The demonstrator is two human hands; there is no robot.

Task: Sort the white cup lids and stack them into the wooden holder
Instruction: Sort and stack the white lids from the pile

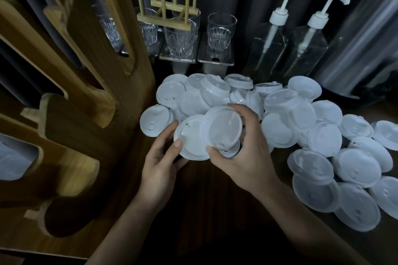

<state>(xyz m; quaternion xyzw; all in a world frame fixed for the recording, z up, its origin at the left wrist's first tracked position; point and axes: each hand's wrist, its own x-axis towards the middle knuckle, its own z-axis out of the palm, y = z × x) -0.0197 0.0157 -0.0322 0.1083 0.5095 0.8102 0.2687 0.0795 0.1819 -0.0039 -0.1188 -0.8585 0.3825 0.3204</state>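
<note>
The left hand (160, 163) grips one white lid (189, 142) at its near rim, thumb on top and fingers curled beneath, while the right hand (243, 157) clamps a second lid (224, 129), tilted and overlapping the first, between thumb and curled fingers above the dark table (215, 204). Behind and to the right of both hands, the loose lid pile (301, 127) spreads across the table, and the wooden holder (90, 109) stands just left of it. Farthest back stand clear glasses (221, 32), a dowel rack (170, 13) and two pump bottles (288, 49).
</note>
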